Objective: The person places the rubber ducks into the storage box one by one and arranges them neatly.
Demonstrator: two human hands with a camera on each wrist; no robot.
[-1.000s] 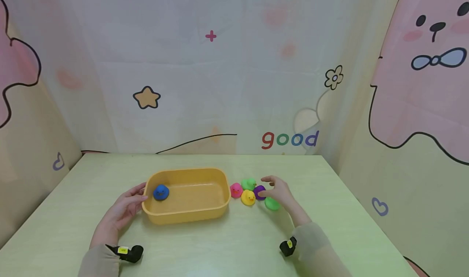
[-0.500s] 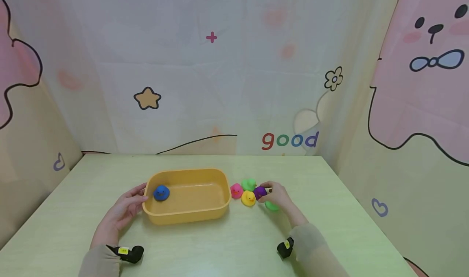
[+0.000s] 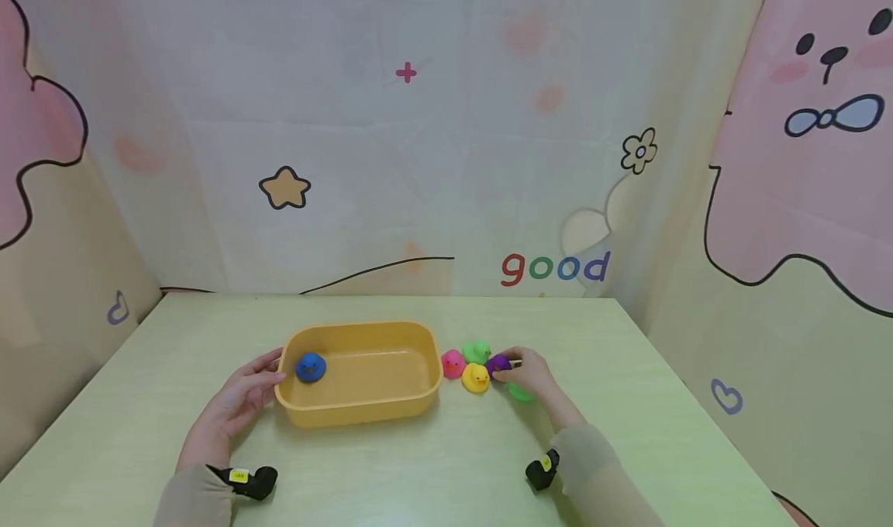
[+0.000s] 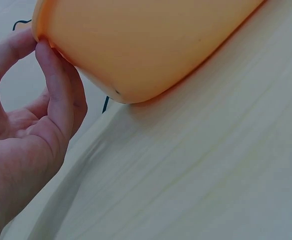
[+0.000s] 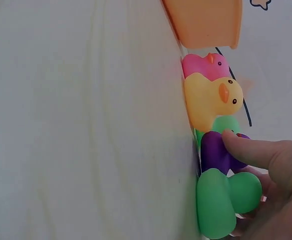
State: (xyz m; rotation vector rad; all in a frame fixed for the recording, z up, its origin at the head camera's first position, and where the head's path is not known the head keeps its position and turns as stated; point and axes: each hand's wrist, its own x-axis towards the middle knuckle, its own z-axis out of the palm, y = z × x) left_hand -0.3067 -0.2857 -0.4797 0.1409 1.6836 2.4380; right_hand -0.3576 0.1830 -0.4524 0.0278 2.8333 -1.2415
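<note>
My left hand pinches the left rim of a yellow-orange plastic basin, thumb on top, as the left wrist view also shows. A blue rubber duck sits inside at the basin's left end. To the right of the basin, my right hand holds a purple rubber duck between thumb and fingers, low at the table. In the right wrist view the thumb lies on the purple duck, and a green duck stands just nearer, partly under the hand in the head view.
Close beside the basin's right end cluster a pink duck, a yellow duck and another green duck. All rest on the pale wood-grain table. A printed cloth backdrop rises along the table's far edge and sides.
My right hand has come down and left onto the purple duck, its thumb and fingers closing round it. The left hand keeps its hold on the basin, which stays in place.
</note>
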